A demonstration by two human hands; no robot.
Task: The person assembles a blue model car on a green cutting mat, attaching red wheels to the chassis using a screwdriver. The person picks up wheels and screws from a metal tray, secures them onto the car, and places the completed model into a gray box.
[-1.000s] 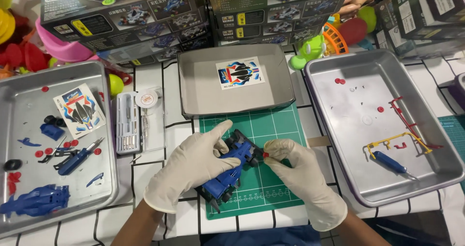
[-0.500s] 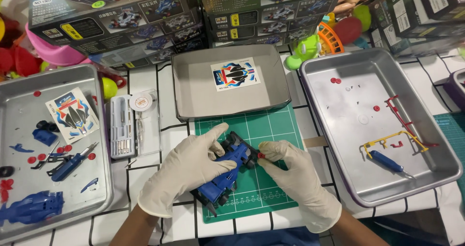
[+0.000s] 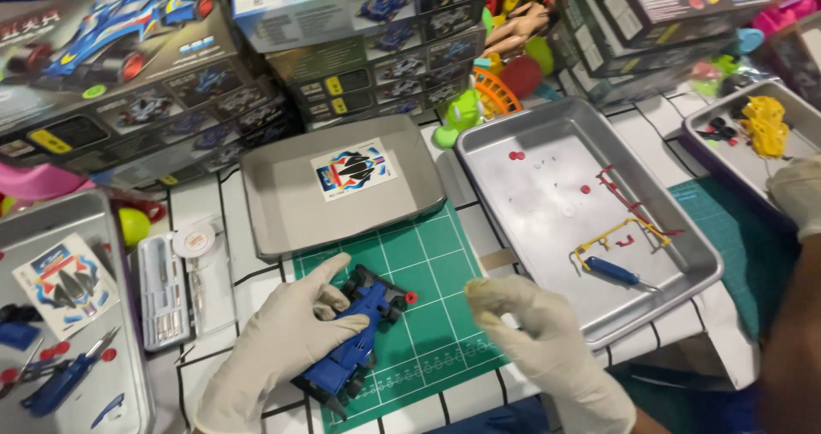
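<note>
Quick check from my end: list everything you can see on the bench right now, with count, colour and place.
model car: one, blue and black, on the mat
cutting mat: one, green, centre
metal trays: four, silver, left, centre, right, far right
sticker sheets: two, one in centre tray, one in left tray
screwdriver: one, blue handle, right tray
kit boxes: several, stacked at the back
co-worker's gloved hand: one, right edge
left hand: white glove, on the car
right hand: white glove, off the car

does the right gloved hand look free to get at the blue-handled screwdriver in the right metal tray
Probably yes: the right gloved hand looks empty and sits just left of the metal tray; the blue-handled screwdriver lies uncovered near its front rim, nothing between.
</note>
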